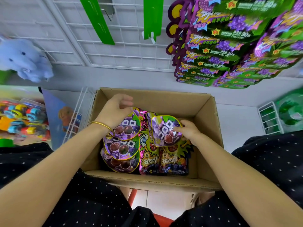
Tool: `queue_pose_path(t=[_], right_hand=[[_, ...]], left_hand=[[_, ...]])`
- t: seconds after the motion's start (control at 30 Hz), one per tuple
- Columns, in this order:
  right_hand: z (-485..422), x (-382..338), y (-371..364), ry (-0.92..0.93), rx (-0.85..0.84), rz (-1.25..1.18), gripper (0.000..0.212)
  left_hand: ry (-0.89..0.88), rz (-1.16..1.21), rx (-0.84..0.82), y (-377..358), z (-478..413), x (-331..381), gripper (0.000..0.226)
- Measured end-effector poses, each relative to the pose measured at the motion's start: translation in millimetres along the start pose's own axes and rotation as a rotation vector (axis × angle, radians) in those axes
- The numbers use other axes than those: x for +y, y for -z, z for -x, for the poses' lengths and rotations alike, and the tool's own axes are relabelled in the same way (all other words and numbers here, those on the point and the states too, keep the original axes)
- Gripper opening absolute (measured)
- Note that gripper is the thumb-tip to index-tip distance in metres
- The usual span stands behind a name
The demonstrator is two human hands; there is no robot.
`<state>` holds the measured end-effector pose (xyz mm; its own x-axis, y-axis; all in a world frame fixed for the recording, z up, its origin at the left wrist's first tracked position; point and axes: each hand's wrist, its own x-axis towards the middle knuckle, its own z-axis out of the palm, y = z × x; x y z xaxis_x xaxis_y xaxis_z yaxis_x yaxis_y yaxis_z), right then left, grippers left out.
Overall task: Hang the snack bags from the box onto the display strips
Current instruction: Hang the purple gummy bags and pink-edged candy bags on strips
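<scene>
Hands: right hand (188, 131) pinches grape bag (164, 128), left hand (114, 110) loose over box (164, 99) | green strips (98, 22), hung bags (229, 46) above

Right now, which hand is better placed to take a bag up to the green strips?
Right. The right hand pinches a purple grape bag, tilted up inside the box. The left hand only lies over the stacked bags on the left side, with none lifted.
</scene>
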<state>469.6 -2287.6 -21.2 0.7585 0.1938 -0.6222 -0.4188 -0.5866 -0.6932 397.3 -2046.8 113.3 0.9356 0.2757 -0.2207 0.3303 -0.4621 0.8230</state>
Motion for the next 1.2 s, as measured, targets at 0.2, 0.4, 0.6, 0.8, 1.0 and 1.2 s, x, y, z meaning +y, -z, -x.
queue_pose_path(t=[0.2,0.4,0.6,0.8,1.0,1.2], right_hand=[[22.3,-34.0,18.9,-0.055,-0.237,-0.39,0.021],[46.4,-63.0,16.4,0.079,-0.437,-0.518,0.018],[59.6,-77.4,12.2,0.178,-0.425,-0.417,0.031],[68.7,-96.9,13.4,0.364,-0.24,-0.32,0.03],[82.1,-144.4,20.4,0.613,-0.061,-0.225,0.006],[83.8,-200.2,49.9,0.813,0.156,-0.08,0.008]], left_hand=[[0.025,-0.063,-0.025,-9.5,5.5,-5.4,0.037],[0.087,0.015,-0.081,-9.9,10.1,-0.8,0.049],[-0.041,-0.021,-0.055,-2.1,13.6,13.3,0.039],[-0.09,-0.018,-0.103,0.5,12.6,19.1,0.01],[-0.164,0.015,-0.191,8.9,5.4,43.1,0.007],[-0.271,0.217,0.25,44.9,-62.4,118.6,0.035]])
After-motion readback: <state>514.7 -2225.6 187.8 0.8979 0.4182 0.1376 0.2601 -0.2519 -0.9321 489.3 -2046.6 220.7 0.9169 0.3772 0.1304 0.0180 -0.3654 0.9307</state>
